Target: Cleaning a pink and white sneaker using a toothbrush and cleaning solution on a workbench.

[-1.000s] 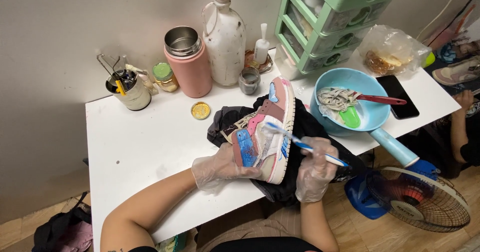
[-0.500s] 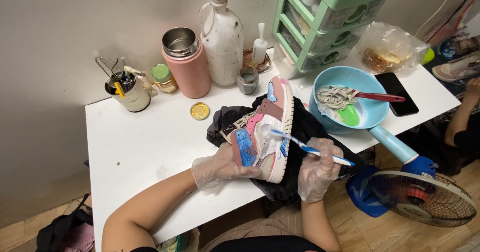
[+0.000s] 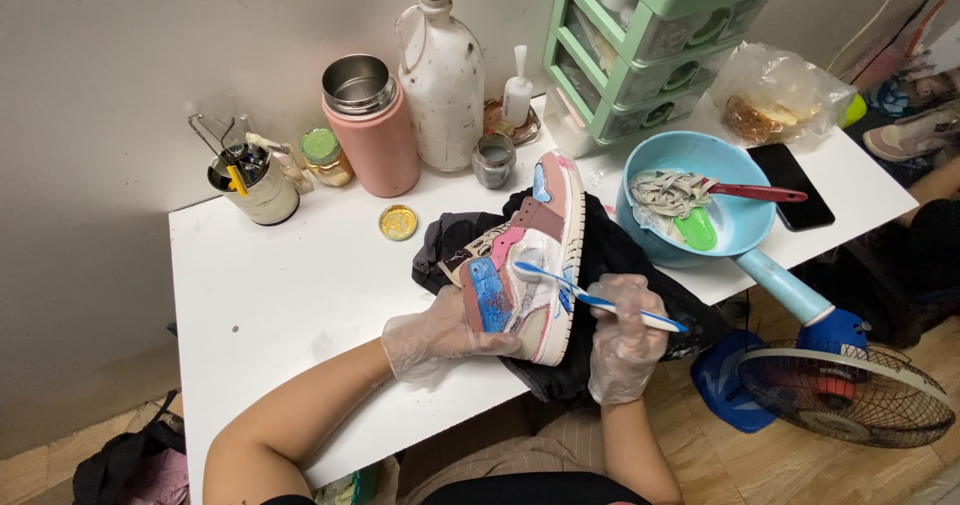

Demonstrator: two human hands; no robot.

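A pink, blue and cream high-top sneaker (image 3: 540, 245) stands on its side over a black cloth (image 3: 610, 260) on the white table (image 3: 290, 285). My left hand (image 3: 435, 333), in a clear glove, grips the sneaker at its heel end. My right hand (image 3: 622, 337), also gloved, holds a blue and white toothbrush (image 3: 590, 298) whose bristle head rests against the shoe's side panel.
A blue basin (image 3: 720, 230) with laces and brushes sits to the right, beside a black phone (image 3: 790, 185). A pink flask (image 3: 372, 125), white jug (image 3: 440, 70), small jars, tool cup (image 3: 255, 180) and green drawers (image 3: 660, 40) line the back. A fan (image 3: 850, 390) stands on the floor.
The toothbrush head has slid a little along the shoe's side while both hands stay in place. The view has shifted slightly.
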